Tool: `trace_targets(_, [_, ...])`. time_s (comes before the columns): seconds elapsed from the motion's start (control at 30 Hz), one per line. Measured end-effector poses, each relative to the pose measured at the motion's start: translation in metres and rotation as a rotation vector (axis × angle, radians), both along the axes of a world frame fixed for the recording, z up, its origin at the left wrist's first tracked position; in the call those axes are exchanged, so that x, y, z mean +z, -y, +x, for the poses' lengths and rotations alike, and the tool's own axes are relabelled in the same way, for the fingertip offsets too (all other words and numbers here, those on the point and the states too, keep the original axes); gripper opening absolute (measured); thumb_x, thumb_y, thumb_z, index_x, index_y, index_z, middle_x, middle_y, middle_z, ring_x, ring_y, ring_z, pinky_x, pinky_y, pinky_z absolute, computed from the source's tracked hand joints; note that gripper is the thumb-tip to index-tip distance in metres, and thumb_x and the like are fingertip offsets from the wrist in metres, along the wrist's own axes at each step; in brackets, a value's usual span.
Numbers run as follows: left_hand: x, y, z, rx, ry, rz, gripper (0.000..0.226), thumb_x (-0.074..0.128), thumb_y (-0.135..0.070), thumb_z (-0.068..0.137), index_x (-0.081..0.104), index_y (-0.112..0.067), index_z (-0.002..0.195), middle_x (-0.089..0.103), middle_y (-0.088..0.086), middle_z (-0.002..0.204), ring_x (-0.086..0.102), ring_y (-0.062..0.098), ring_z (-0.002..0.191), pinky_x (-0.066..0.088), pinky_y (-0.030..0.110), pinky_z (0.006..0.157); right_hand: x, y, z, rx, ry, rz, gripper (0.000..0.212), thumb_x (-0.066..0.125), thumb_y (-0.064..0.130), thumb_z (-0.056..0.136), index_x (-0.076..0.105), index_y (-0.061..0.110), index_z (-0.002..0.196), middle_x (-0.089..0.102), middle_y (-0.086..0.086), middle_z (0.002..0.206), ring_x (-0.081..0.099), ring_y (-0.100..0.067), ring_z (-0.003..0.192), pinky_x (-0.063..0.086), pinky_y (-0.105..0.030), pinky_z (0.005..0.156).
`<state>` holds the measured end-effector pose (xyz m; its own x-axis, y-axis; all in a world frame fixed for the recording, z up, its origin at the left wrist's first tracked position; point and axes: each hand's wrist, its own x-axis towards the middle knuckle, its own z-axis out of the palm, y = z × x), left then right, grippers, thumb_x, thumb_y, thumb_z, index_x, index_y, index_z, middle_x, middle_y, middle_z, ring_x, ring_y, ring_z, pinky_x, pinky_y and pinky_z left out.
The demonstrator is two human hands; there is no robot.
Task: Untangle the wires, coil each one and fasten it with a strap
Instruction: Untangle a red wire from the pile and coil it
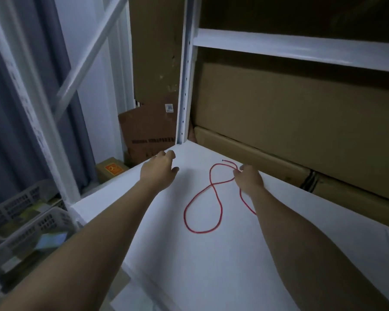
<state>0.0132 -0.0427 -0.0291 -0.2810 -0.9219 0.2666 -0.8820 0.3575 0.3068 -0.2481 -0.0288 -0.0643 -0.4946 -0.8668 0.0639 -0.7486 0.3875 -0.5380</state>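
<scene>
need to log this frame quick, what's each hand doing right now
Left hand: holds nothing, fingers loosely curled near the shelf corner.
Right hand: pinches the red wire near its ends.

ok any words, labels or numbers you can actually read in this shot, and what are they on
None can be read for certain.
White sticker on the leaning cardboard box: blue print, too small to read.
Dark printed lines lower on that box: blurred, unreadable.
Orange label on the small box by the shelf corner: a white symbol, no legible words.
The red wire, the white shelf and the big cartons show no text.
</scene>
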Motion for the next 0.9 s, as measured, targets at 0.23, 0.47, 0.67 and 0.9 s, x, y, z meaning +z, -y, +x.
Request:
trace_targets(0.23, [-0.006, 0.074, -0.016, -0.169, -0.010, 0.028, 0.036, 0.051, -0.035, 0.096, 0.052, -0.018, 0.127, 0.058, 0.003, 0.121, 0.057, 0.023, 0.107, 0.049, 0.034, 0.080, -0.011, 0.059, -0.001, -0.139, -0.112, 0.108, 0.012, 0.052, 0.010, 0.092, 0.062, 0.004, 0.096, 0.063, -0.015, 0.094, 0.063, -0.030, 0.098, 0.048, -0.031, 0.073])
trace_targets(0.47, [-0.027, 0.107, -0.075, -0.447, -0.003, 0.199, 0.038, 0.050, -0.039, 0.096, 0.057, -0.018, 0.127, 0.058, 0.007, 0.123, 0.056, 0.025, 0.111, 0.048, 0.035, 0.091, 0.012, 0.041, -0.001, -0.079, 0.039, -0.173, 0.018, 0.053, 0.008, 0.095, 0.068, 0.003, 0.103, 0.067, -0.011, 0.101, 0.059, -0.022, 0.094, 0.044, -0.027, 0.077])
trace_targets(0.67, [-0.040, 0.121, -0.103, -0.571, -0.028, 0.264, 0.047, 0.047, -0.029, 0.098, 0.039, -0.014, 0.143, 0.047, 0.012, 0.138, 0.045, 0.029, 0.125, 0.043, 0.042, 0.101, 0.013, 0.005, 0.005, -0.063, -0.043, -0.095, 0.019, 0.048, 0.006, 0.097, 0.067, 0.007, 0.097, 0.053, -0.001, 0.096, 0.047, -0.012, 0.086, 0.031, -0.017, 0.073])
trace_targets(0.9, [-0.036, 0.119, -0.120, -0.656, -0.114, 0.513, 0.054, 0.033, -0.053, 0.098, 0.066, -0.012, 0.109, 0.061, 0.009, 0.122, 0.056, 0.028, 0.112, 0.040, 0.037, 0.100, 0.003, -0.011, 0.005, -0.187, -0.276, -0.116, 0.017, 0.057, 0.015, 0.094, 0.074, 0.017, 0.096, 0.058, -0.010, 0.095, 0.047, -0.024, 0.093, 0.038, -0.032, 0.076])
